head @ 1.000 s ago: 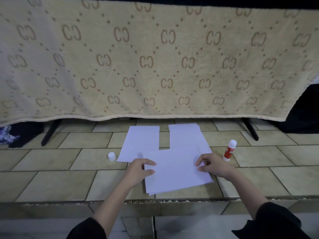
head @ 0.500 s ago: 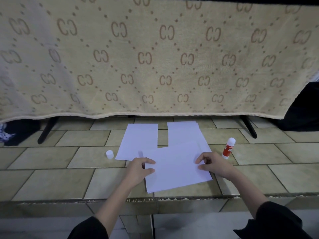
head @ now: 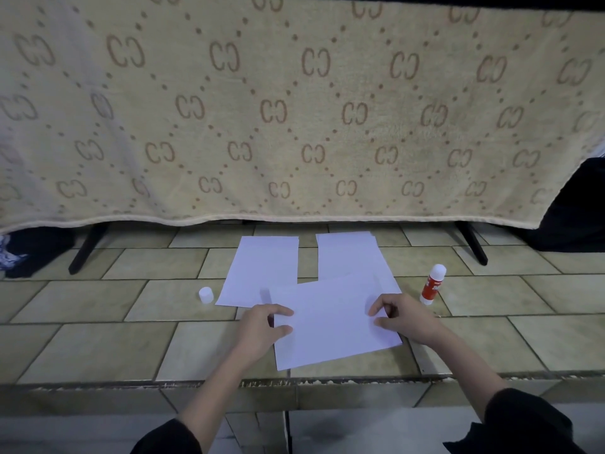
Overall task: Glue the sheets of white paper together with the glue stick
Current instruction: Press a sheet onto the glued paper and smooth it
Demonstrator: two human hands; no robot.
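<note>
Two hands hold the nearest sheet (head: pixel 334 326), which lies slantwise on the tiled worktop (head: pixel 98 342), its near corner close to the front edge. The left hand (head: pixel 262 329) is at the sheet's left edge: its thumb and forefinger lie on top of the paper, curled towards each other, and the other fingers seem tucked below or beside the edge, though I cannot tell for certain. The right hand (head: pixel 406 317) is at the right edge, fingers bent, with the tips of thumb and forefinger pressing down on the paper near its upper right corner; whether it pinches the sheet or only presses it I cannot tell.

Behind this sheet lie two more lots of paper. The left paper (head: pixel 262 270) lies flat, its near right corner under the held sheet. The right stack (head: pixel 352 257) shows several edges at its far end, and its near part is covered by the held sheet.

Just right of the right hand stands the glue stick (head: pixel 432 285), upright, uncapped, red-labelled, apart from the fingers. Its cap (head: pixel 206 294) sits on the tiles left of the left paper, near but not touching.

A beige patterned blanket (head: pixel 294 109) hangs behind the worktop over black legs (head: pixel 86 250).
</note>
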